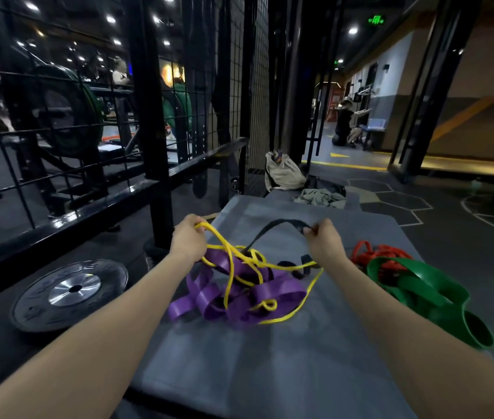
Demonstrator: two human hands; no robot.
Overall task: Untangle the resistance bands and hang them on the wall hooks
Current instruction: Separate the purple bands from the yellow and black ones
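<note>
A green lit exit sign [376, 20] glows at the upper right of the frame, its symbol too blurred to read. Raised lettering on the weight plate [70, 294], lower left, is illegible.

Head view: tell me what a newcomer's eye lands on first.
The knot of bands mid-mat: a thin yellow band looped over a wide purple band, the left hand gripping the yellow, the right hand pinching a black band. Right of it, a green band lies beside a red band.
</note>
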